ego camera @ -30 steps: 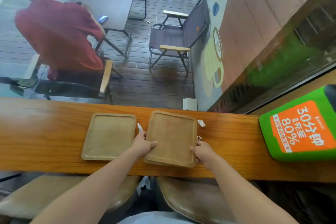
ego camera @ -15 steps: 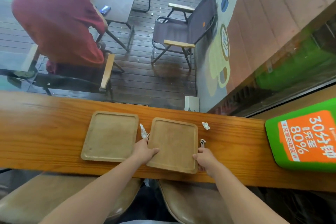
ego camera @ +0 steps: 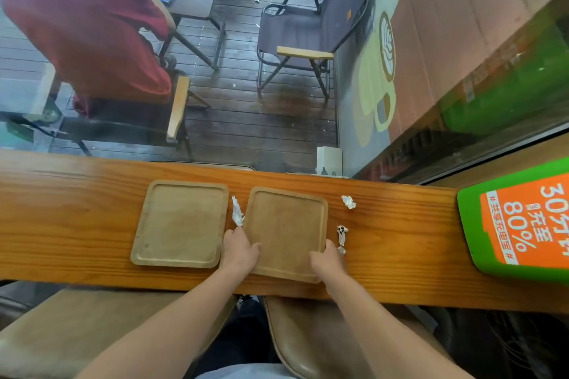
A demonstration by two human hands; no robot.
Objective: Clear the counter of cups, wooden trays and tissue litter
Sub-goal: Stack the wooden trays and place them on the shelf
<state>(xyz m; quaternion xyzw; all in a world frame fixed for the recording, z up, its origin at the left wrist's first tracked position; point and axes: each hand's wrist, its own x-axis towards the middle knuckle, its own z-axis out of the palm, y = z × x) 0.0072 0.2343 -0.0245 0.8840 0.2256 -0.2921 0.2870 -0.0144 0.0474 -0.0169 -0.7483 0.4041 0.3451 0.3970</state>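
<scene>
Though bare, pale square wooden tray (ego camera: 286, 228)

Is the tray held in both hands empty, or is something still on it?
Empty. The right tray, gripped by the left hand and right hand, shows only bare wood; the tissue scraps lie beside it on the counter.

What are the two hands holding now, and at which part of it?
Both hold the right wooden tray: the left hand grips its left edge near the front corner, and the right hand grips its right edge near the front corner.
</scene>
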